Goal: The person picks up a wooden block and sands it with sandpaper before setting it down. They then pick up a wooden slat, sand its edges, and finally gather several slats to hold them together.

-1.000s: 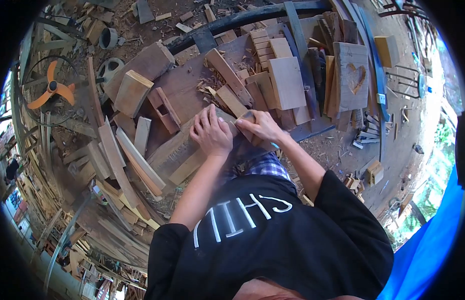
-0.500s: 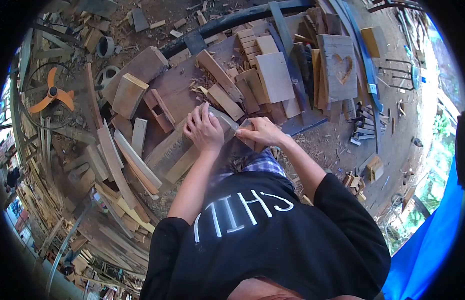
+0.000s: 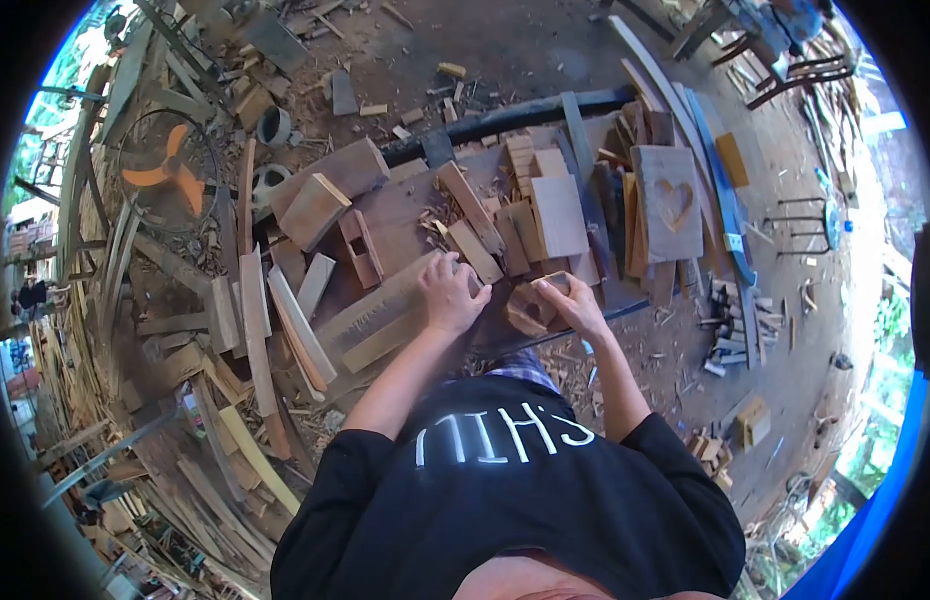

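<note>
My right hand (image 3: 577, 306) grips a small brown wooden piece with angled sides (image 3: 528, 312), thumb on its upper edge, just off the bench's near side. An opening or dark recess shows in its middle. To the left, my left hand (image 3: 451, 294) rests with fingers bent and apart at the end of a long weathered board (image 3: 380, 300), holding nothing. Beyond its fingertips lies a short pale wood block (image 3: 473, 252). A narrower lighter strip (image 3: 385, 342) runs along the board's near side.
Wood blocks and shavings cover the workbench (image 3: 400, 220). A grey board with a carved heart (image 3: 673, 205) stands at its right. Curved wooden strips (image 3: 297, 325) lean on the left, near an orange-bladed fan (image 3: 170, 172). Offcuts (image 3: 735, 325) lie on the floor.
My right hand has moved right, away from the board's end, and the wooden piece is turned so its broad face shows. My left hand's fingers have spread a little. The head view has shifted.
</note>
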Motion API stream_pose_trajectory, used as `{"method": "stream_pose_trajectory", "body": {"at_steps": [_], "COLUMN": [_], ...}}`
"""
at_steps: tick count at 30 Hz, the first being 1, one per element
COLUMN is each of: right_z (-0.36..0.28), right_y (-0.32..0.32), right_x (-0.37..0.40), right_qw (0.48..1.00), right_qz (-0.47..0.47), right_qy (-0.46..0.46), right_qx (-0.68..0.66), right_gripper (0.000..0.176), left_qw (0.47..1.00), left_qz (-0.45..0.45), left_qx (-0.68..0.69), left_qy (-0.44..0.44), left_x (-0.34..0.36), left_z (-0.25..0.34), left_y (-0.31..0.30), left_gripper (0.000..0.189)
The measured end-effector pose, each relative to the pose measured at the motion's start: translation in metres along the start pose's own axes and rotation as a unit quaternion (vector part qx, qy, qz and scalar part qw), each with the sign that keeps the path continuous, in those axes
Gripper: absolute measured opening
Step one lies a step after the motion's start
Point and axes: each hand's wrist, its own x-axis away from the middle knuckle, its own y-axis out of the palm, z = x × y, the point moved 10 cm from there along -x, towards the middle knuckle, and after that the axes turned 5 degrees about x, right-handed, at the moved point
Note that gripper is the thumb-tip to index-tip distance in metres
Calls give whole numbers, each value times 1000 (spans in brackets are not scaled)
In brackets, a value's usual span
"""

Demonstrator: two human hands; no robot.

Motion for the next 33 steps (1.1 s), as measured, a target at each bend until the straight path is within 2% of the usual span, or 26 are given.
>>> {"method": "stream_pose_trajectory", "body": {"at_steps": [1, 2, 3, 4, 6, 7, 8, 10, 12, 14, 15, 16, 18, 19, 21, 22, 24, 25, 26, 27, 29, 30, 32, 33], "right_z": [9, 14, -16, -15, -36, -50, -50, -72, -73, -72, -64, -56, -51, -48, -46, -49, -55, -52, -55, -51, -38, -44, -40, -40], "right_y": [7, 19, 14, 12, 29, 32, 34, 31, 32, 36, 38, 39, 42, 43, 47, 50, 56, 61, 65, 70, 77, 78, 77, 79], "right_x": [2, 6, 17, 16, 14, 18, 17, 22, 22, 21, 17, 12, 11, 11, 10, 10, 9, 6, 5, 2, -5, -3, 2, 3], "right_qw": [978, 911, 854, 857, 741, 665, 667, 608, 603, 597, 602, 607, 605, 608, 618, 617, 623, 647, 647, 685, 762, 764, 824, 829], "right_qz": [-30, -61, -63, -61, -188, -251, -255, -301, -301, -303, -284, -265, -281, -279, -275, -285, -294, -277, -285, -267, -244, -248, -205, -197], "right_qy": [60, 119, 137, 133, 75, 44, 43, -13, -9, -2, 16, 34, 34, 40, 48, 48, 44, 56, 55, 73, 85, 84, 135, 136], "right_qx": [-199, -389, -498, -494, -641, -701, -699, -735, -739, -743, -746, -748, -744, -742, -735, -732, -724, -708, -705, -674, -594, -590, -511, -506], "right_gripper": [49, 50, 49, 49, 49, 51, 51, 50, 49, 49, 48, 48, 46, 46, 44, 44, 42, 41, 41, 40, 37, 37, 36, 36], "left_qw": [1000, 999, 998, 998, 989, 993, 993, 991, 990, 975, 962, 961, 897, 896, 776, 730, 691, 691, 671, 650, 668, 684, 693, 713], "left_qz": [6, 8, 15, 20, -25, 19, 24, 29, 58, 77, 114, 120, 193, 202, 245, 281, 272, 280, 280, 278, 306, 327, 337, 319], "left_qx": [4, 10, 13, 18, 10, 15, 15, 42, 51, 125, 189, 186, 353, 349, 540, 587, 628, 625, 634, 642, 598, 554, 540, 503], "left_qy": [-22, -46, -55, -54, -145, -115, -117, -124, -120, -167, -163, -168, -182, -187, -215, -209, -232, -232, -264, -296, -320, -344, -339, -369], "left_x": [-1, 0, -2, -2, 0, -1, -1, -5, -11, -15, -19, -24, -29, -33, -34, -31, -21, -14, -4, 7, 25, 38, 57, 66], "left_z": [-2, -4, 6, 8, -10, -6, -8, -10, -14, -24, -29, -35, -59, -74, -112, -124, -141, -153, -168, -185, -213, -227, -248, -257], "left_y": [0, 1, -13, -14, -4, -12, -13, -24, -40, -64, -80, -94, -124, -133, -142, -150, -156, -156, -145, -130, -107, -97, -78, -69], "left_gripper": [38, 36, 28, 28, 21, 15, 15, 14, 12, 12, 12, 12, 14, 14, 16, 21, 24, 24, 27, 31, 32, 34, 34, 30]}}
